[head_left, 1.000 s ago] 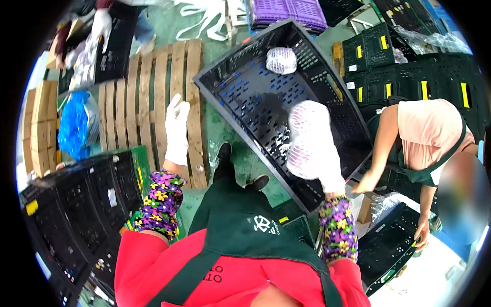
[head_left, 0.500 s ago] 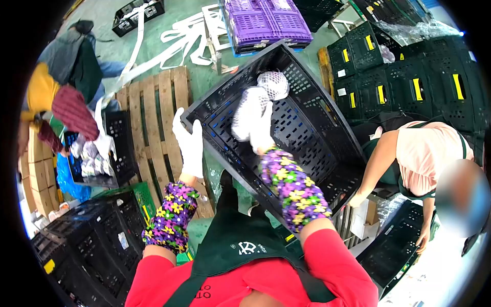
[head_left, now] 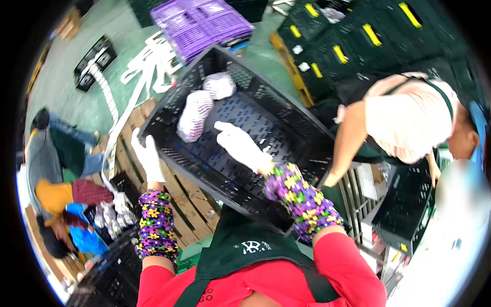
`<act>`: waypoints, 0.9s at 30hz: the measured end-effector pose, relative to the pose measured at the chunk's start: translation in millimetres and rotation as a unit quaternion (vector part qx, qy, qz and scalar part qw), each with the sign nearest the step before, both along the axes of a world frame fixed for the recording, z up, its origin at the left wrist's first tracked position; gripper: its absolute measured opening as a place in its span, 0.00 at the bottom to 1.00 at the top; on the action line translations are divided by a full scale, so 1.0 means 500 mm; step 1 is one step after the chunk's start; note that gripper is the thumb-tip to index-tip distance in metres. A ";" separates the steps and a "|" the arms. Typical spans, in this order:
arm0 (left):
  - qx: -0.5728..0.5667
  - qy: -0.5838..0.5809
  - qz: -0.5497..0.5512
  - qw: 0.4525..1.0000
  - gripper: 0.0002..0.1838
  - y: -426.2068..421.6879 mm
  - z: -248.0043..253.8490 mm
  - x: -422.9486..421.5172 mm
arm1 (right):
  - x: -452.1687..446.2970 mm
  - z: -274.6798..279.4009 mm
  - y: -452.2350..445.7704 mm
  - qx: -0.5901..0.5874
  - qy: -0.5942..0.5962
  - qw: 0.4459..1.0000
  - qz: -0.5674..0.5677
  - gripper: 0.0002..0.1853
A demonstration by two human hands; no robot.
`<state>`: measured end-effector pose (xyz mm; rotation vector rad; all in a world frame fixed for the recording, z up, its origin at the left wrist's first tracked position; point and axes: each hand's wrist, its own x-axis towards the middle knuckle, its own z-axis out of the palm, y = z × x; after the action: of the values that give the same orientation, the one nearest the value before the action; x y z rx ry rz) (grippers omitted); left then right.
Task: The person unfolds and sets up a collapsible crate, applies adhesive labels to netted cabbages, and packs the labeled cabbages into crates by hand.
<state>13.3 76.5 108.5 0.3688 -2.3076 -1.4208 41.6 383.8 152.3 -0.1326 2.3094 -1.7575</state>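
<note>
A large black plastic crate [head_left: 266,115] lies at an angle in front of me. Inside, towards its far left end, lie two net-wrapped bundles of pale, purple-tinged round produce: a long bundle [head_left: 195,116] and a shorter bundle [head_left: 219,85]. White-gloved, my left hand [head_left: 148,159] grips the crate's left corner, thumb and fingers astride the rim. My right hand [head_left: 239,147], also gloved, hovers over the crate's inside with fingers stretched out and nothing held. The long bundle is just left of its fingertips.
At right, a co-worker's hand [head_left: 332,178] touches the crate's end. Stacked dark crates [head_left: 373,56] stand behind; folded purple crates [head_left: 202,23] lie at the top. A wooden pallet [head_left: 186,204] is below left. Another person [head_left: 51,148] bends at far left.
My right hand has let go of the long bundle and moved back towards the crate's middle. The view has turned, and the crate appears farther left. My left hand stays at its corner.
</note>
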 end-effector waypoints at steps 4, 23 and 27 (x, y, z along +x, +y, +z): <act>0.040 0.049 -0.015 0.998 0.27 -0.010 -0.025 -0.058 | 0.163 0.100 0.088 0.068 0.087 0.993 -0.050 0.16; 0.106 -0.086 0.016 0.991 0.43 0.297 0.045 0.222 | 0.779 0.384 0.656 0.381 0.275 0.800 -0.374 0.16; 0.130 -0.143 0.047 0.980 0.43 0.359 0.070 0.299 | 0.898 0.404 0.748 0.432 0.274 0.747 -0.424 0.16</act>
<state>162.9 255.8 143.5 0.7954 -2.2833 -1.7217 490.6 757.6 354.5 0.7823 3.7583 -0.6042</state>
